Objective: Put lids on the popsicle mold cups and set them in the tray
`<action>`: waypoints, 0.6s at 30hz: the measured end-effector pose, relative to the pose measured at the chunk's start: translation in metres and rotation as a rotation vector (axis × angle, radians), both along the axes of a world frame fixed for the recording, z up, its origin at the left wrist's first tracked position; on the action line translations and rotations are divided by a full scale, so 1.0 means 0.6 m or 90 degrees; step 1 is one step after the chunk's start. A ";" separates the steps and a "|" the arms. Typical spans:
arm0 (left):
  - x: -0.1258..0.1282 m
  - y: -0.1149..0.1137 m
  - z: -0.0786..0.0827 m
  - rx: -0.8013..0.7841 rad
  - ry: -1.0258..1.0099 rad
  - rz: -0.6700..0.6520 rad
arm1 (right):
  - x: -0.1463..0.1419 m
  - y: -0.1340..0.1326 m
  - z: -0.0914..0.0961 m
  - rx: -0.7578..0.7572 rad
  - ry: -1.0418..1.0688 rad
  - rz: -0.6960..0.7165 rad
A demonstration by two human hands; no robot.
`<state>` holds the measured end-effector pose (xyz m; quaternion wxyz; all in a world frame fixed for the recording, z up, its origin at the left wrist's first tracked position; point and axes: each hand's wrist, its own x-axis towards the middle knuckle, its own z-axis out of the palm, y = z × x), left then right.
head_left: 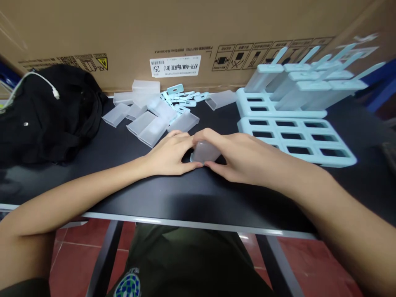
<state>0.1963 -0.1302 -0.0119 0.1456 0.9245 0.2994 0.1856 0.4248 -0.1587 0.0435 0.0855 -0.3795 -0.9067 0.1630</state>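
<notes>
Over the middle of the black table, a translucent popsicle mold cup is held on its side between my two hands. My right hand wraps its fingers and thumb around the cup. Pinching at its left end is my left hand, where a sliver of a light blue lid shows; the fingers hide most of it. Just beyond my left hand lie several loose mold cups and a heap of light blue stick lids.
On the right, a light blue rack with slots sits before another rack bearing several lidded molds. One cup lies left of them. A black cloth bag with a white cable is at left. A large cardboard box stands behind.
</notes>
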 end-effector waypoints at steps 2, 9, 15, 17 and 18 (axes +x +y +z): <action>-0.001 -0.002 0.003 0.002 -0.016 0.005 | 0.002 0.005 0.003 -0.004 0.017 0.027; -0.012 -0.010 0.001 -0.034 -0.342 0.011 | 0.026 0.028 0.018 0.040 0.202 0.078; -0.012 -0.002 -0.009 0.021 -0.516 -0.096 | -0.006 0.132 0.033 0.142 0.205 -0.020; -0.011 -0.002 -0.005 0.040 -0.473 -0.110 | -0.034 0.189 0.033 0.202 0.115 -0.026; -0.011 -0.003 -0.003 0.050 -0.451 -0.113 | -0.049 0.216 0.031 0.219 0.064 -0.025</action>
